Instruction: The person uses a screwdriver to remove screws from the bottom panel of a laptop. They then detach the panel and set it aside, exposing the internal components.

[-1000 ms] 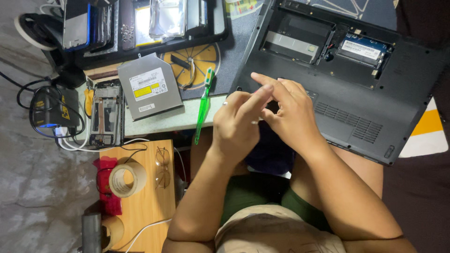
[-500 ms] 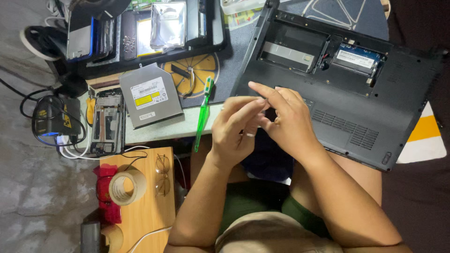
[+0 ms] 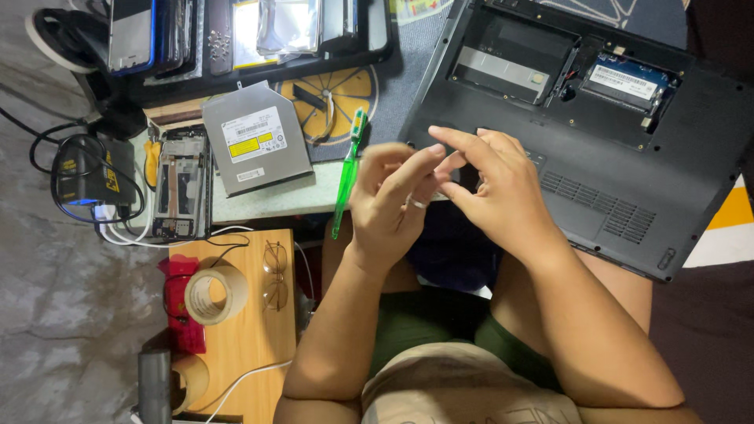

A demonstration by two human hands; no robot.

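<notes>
Two bare hands meet above the near edge of an upturned black laptop (image 3: 628, 157), whose underside faces up with its service cover off. Left hand (image 3: 393, 208): fingers loosely curled, a ring on one finger, fingertips brought against those of the right hand. Right hand (image 3: 499, 192): fingers partly extended and pinched toward the left hand's; whether anything small is held between the fingertips cannot be told. Within the laptop's open bay, a memory module (image 3: 632, 81) lies at the upper right and a silver-lined drive bay (image 3: 503, 67) at the upper left. Just left of the left hand, a green screwdriver (image 3: 347, 174) lies across the edge of the light work surface, untouched. Further left rest a grey optical drive (image 3: 255, 149) and a disassembled phone (image 3: 181, 184). Below these, a wooden board (image 3: 259, 338) carries a roll of tape (image 3: 214, 294) and a pair of spectacles (image 3: 275, 275).
</notes>
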